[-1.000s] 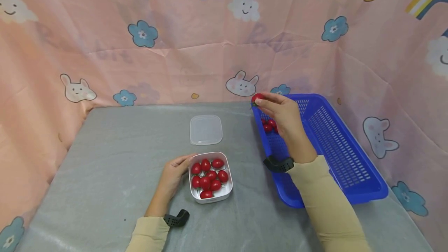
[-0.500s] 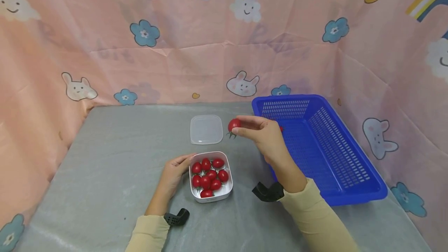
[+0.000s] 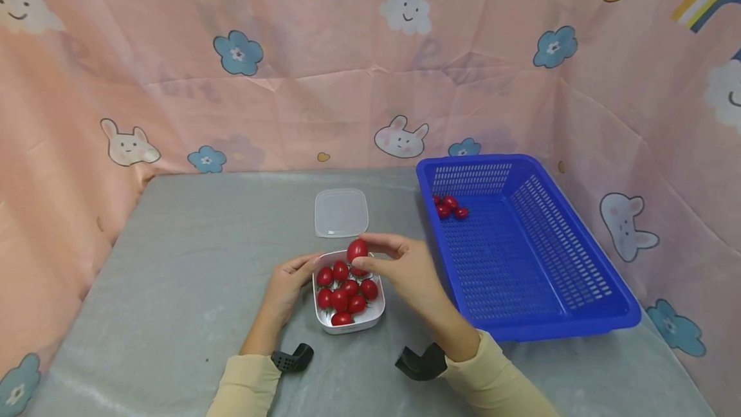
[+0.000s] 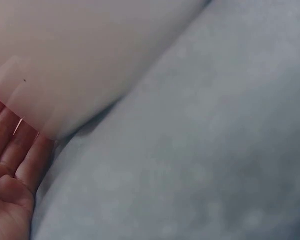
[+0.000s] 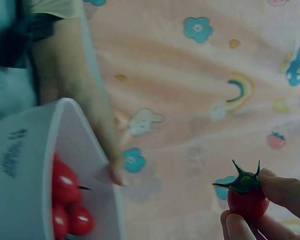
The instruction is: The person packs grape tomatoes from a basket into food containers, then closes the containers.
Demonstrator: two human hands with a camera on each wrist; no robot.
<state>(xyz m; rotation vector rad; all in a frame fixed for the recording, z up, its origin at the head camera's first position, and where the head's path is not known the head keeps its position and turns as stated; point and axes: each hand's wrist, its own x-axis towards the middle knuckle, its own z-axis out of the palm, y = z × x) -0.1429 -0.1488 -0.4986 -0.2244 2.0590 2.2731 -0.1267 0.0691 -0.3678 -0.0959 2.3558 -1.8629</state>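
My right hand [image 3: 408,278] pinches a cherry tomato [image 3: 357,250] between thumb and fingers, over the far right corner of a small white box [image 3: 354,328]. In the right wrist view, the held tomato [image 5: 247,204] has its green stem star facing up, apart from the box. Several cherry tomatoes [image 3: 339,300] lie inside the box. My left hand [image 3: 285,291] rests along its left side, fingertips at the far left corner. The left wrist view shows those fingers [image 4: 32,155] straight against the pale box wall [image 4: 90,65].
A clear lid [image 3: 341,213] lies flat on the grey table just beyond the box. At the right stands a blue perforated basket [image 3: 515,269], with several tomatoes [image 3: 450,203] in its far left corner. A patterned pink cloth [image 3: 289,108] hangs behind the table.
My right hand has carried the tomato from above the basket's far left corner leftward and nearer, to over the white box. The left hand has stayed at the box.
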